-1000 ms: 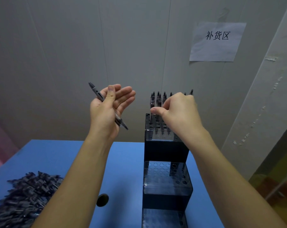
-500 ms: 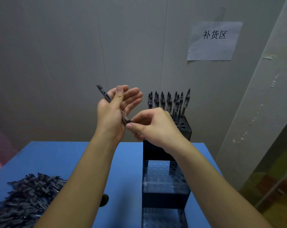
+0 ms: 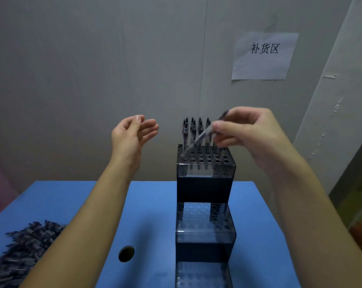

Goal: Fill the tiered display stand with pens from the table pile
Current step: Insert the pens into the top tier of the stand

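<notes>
A dark tiered display stand (image 3: 205,183) rises in steps on the blue table (image 3: 155,204). Several pens (image 3: 193,129) stand upright in the back holes of its top tier; the lower tiers' holes look unfilled. My right hand (image 3: 248,134) pinches a dark pen (image 3: 198,140), tilted, its lower tip over the top tier's left front holes. My left hand (image 3: 132,134) hovers left of the stand, fingers relaxed, holding nothing. The pen pile (image 3: 24,252) lies at the table's near left.
A round hole (image 3: 126,253) sits in the tabletop left of the stand. A grey wall with a paper sign (image 3: 263,57) is close behind. The table's right edge runs just beside the stand.
The pen passed from my left hand to my right, which carried it right and over the top tier. My left hand now holds nothing.
</notes>
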A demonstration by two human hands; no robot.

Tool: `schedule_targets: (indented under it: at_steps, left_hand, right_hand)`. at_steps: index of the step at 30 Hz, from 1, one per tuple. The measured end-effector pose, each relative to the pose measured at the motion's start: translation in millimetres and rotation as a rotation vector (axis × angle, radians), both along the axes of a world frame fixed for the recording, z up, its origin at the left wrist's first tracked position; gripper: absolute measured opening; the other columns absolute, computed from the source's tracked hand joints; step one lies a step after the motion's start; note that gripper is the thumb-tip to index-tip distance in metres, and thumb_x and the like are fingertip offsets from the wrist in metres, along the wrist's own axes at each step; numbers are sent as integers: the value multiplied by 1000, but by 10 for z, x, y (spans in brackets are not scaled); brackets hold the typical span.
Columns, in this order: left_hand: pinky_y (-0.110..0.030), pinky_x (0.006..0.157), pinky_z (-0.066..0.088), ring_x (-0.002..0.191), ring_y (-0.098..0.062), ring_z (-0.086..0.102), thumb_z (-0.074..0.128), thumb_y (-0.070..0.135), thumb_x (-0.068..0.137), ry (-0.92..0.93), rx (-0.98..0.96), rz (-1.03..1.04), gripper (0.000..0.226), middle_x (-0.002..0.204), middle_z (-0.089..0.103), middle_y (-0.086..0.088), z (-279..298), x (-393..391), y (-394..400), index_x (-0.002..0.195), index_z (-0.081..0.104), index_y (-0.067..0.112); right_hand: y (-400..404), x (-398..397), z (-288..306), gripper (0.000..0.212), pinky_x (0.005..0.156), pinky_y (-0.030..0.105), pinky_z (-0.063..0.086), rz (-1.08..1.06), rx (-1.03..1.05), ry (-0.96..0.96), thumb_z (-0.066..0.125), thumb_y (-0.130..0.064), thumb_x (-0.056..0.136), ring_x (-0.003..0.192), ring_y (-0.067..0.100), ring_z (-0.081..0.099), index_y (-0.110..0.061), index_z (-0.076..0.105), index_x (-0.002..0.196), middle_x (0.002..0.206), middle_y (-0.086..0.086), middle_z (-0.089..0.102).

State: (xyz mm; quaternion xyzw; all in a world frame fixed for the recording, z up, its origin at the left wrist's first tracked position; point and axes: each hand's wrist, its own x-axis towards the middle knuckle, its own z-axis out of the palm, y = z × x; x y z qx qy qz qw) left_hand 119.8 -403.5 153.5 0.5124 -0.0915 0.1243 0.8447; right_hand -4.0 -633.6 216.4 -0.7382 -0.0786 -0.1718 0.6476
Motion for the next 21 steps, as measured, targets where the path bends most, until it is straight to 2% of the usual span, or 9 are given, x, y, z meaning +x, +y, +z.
schedule_targets:
  at_steps: [4,8,12,14,18,21]
  left_hand:
    - [-33,76,62,83,-27,73,47,13,108,27,395,96,18,95,74,-15,-176,188,-38,106,62,2]
    - [-40,83,60,88,-22,72,52,24,105,-21,893,180,17,94,74,-2,-308,421,-81,101,65,14]
    - [-44,79,59,83,-22,63,45,31,104,-96,1442,245,19,94,66,-3,-319,597,-82,103,59,17]
    - [-43,77,58,81,-23,60,43,30,103,-131,1649,267,19,94,63,-5,-304,641,-68,102,56,17]
    - [-42,78,57,80,-26,60,43,28,101,-150,1832,246,17,93,62,-5,-293,682,-64,102,55,16]
    - [-44,78,58,79,-26,60,43,28,100,-149,1857,239,17,91,61,-6,-306,683,-101,100,55,16]
  right_hand:
    - [-3,123,68,9,60,35,63,-199,-14,-53,79,-4,86,61,26,72,-4,72,79,68,10,74]
    - [103,368,-8,14,68,40,65,-410,-182,-81,80,-13,85,59,20,75,-13,73,73,64,5,74]
    - [211,528,-93,12,77,39,64,-492,-283,-117,79,-23,84,66,17,76,-17,75,75,67,0,75]
    - [263,575,-110,12,79,39,63,-506,-320,-127,78,-24,84,71,19,75,-16,76,77,70,-1,75]
    - [378,566,-118,14,84,32,60,-514,-449,-111,74,-23,88,79,18,72,-11,76,80,72,-1,72]
    - [445,592,-170,22,82,37,61,-505,-562,-40,72,-20,87,82,26,73,-1,75,77,75,12,75]
